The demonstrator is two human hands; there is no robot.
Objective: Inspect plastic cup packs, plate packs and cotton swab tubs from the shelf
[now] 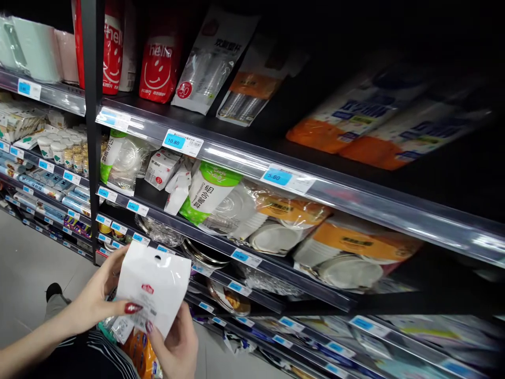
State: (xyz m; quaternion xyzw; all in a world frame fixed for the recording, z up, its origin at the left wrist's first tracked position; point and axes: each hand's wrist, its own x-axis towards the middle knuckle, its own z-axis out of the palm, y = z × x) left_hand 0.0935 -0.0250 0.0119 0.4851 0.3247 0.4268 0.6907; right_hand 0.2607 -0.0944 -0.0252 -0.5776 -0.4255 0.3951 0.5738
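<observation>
From my remote seat I see, out at ten o'clock, a mint-green mug (35,50) standing upright on the top shelf, over the front edge where a price tag (29,89) sits, likely so that each price reads against its goods. At eight o'clock the left hand (92,295) is closed on a white packet (158,279), its thumb lying across the front and its fingers behind the left edge. The packet, also toward eight o'clock, is tilted with its printed back and hang hole facing my camera; I judge it is held so for reading, with both thumbs low to keep it flat. Below it an orange package (141,350) shows, though I cannot tell what carries it. At seven o'clock the right hand (177,337) grips the same packet by its lower right edge, thumb in front, fingers curled behind. Between ten and eleven, a red "hello" bag (158,68) stands on the upper shelf; at eleven a bag of clear cups (213,60) leans back, probably to show its front. Just left of centre, toward nine, a green-and-white bag (215,197) slumps. At four, an orange-topped bag (355,247) lies tilted near the shelf edge.
</observation>
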